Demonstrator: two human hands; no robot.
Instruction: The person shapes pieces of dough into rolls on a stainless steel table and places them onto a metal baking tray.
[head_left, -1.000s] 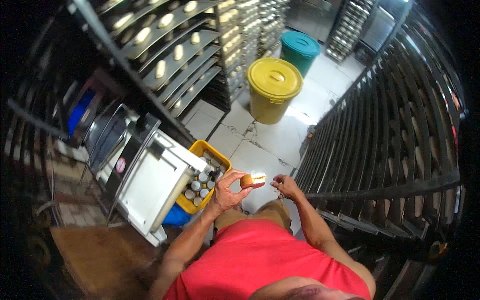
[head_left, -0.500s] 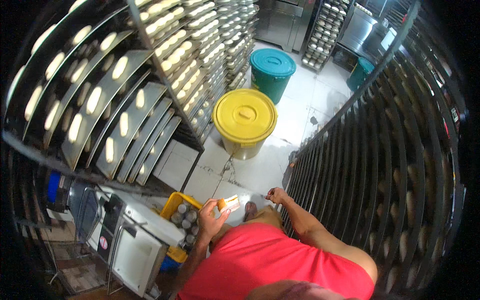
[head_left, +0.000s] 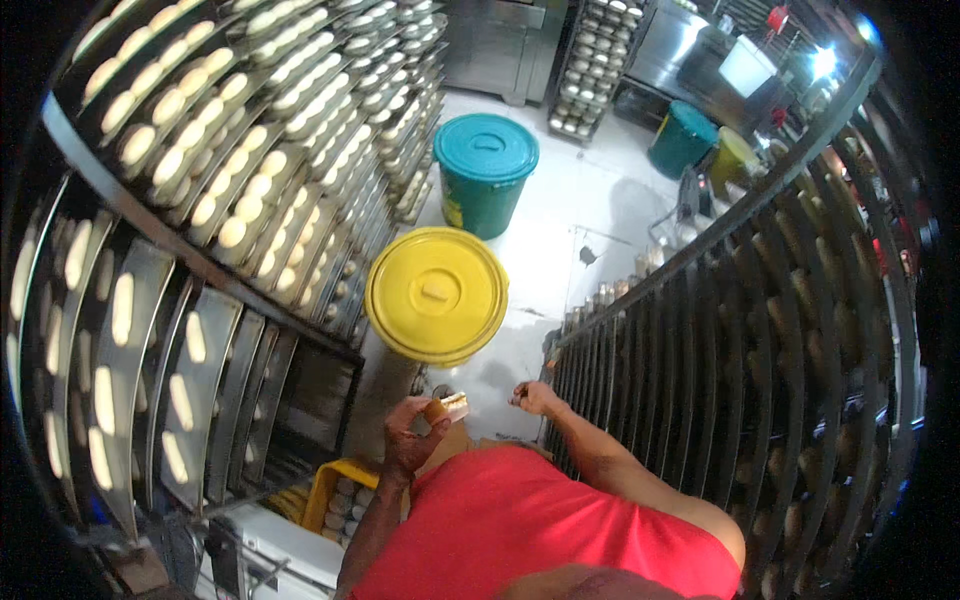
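White-tiled floor [head_left: 565,225] lies ahead. My left hand [head_left: 408,437] pinches a brown-and-white block [head_left: 454,406], best held lightly; my right hand [head_left: 540,398] curls, contents indiscernible.

Red sleeveless top [head_left: 540,515], tan legwear [head_left: 445,445], bare arms [head_left: 610,455], bare hands [head_left: 541,398]

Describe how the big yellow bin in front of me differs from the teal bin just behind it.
The yellow bin stands nearer the left hand; the teal bin stands farther off. The yellow bin is seen mostly from above, chiefly as lid, while the teal bin shows much of its side wall. The yellow bin looks larger in the picture than the teal bin. Both are round, lidded and upright.
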